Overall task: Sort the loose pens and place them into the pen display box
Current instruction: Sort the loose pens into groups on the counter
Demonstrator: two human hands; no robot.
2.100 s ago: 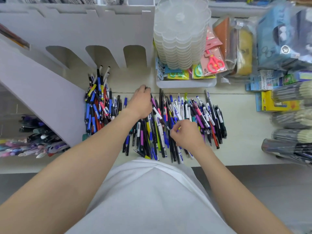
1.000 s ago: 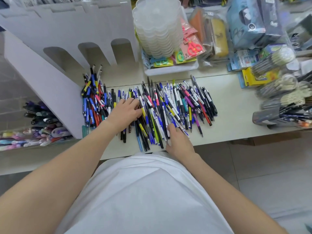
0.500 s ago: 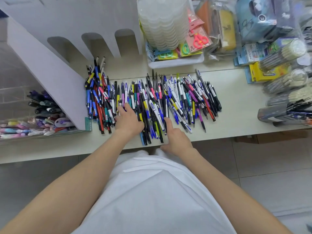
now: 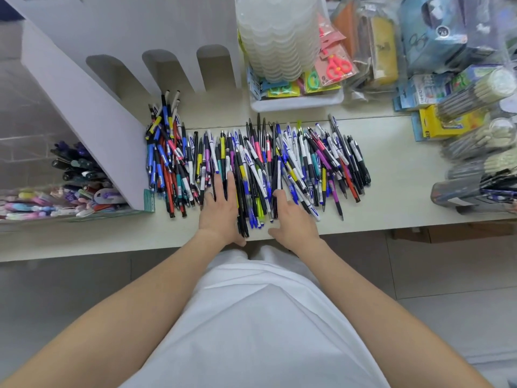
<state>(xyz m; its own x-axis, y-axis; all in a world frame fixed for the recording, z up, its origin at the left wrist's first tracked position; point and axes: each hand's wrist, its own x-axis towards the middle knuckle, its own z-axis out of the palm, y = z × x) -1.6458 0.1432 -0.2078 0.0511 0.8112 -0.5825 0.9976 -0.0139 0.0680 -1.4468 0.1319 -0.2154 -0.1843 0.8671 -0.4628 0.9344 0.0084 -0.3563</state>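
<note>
A wide pile of loose pens (image 4: 293, 163) in many colours lies across the white table (image 4: 397, 191). My left hand (image 4: 221, 211) rests flat on the pile's near edge, fingers straight. My right hand (image 4: 292, 221) sits a little to its right; its index finger touches the pens and the other fingers are partly hidden. A small bunch of pens (image 4: 247, 208) lies between the two hands, reaching the table's front edge. The white cardboard pen display box (image 4: 92, 116) stands at the back left, with a heap of pens (image 4: 165, 144) at its foot.
A stack of clear plastic trays (image 4: 277, 37) and a white tray (image 4: 296, 103) of packaged scissors stand behind the pile. Bagged pens and stationery packs (image 4: 475, 130) crowd the right side. Markers (image 4: 70, 180) lie left of the display box.
Both hands have drawn back from the middle of the pile to its near edge. They now lie close together with a bunch of pens between them.
</note>
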